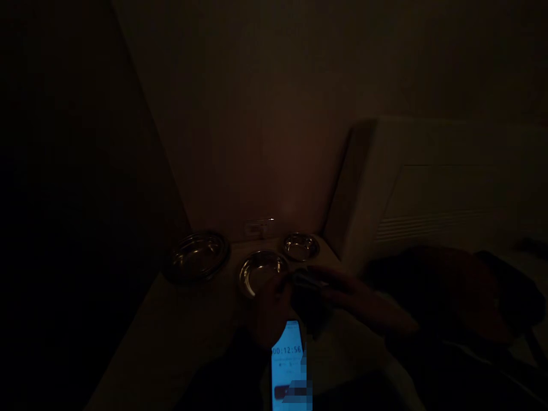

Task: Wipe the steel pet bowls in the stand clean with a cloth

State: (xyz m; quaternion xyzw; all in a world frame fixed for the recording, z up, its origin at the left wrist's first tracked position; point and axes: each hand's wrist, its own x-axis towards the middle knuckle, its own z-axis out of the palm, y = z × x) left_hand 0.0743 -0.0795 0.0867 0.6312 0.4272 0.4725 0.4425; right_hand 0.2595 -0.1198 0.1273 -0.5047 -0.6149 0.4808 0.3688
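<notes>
The scene is very dark. My left hand (269, 315) is curled in the middle, just in front of the middle metal bowl (259, 274). From the right reaches my right hand (349, 290), its fingers closed along a small dark object with a pale edge (309, 279). My left fingertips come up to the same object's left end. A darker, soft-looking mass hangs below it; its kind is lost in the gloom. Below my hands a lit phone (286, 365) shows a running-time display reading 00:12:56, partly covered by my left hand.
On the pale tabletop (180, 319) stand a wider metal bowl (199, 257) at the left and a small one (301, 246) at the back right. Behind them is a wall with a socket plate (257, 227). A pale cabinet-like unit (436, 177) and dark heaped things lie right.
</notes>
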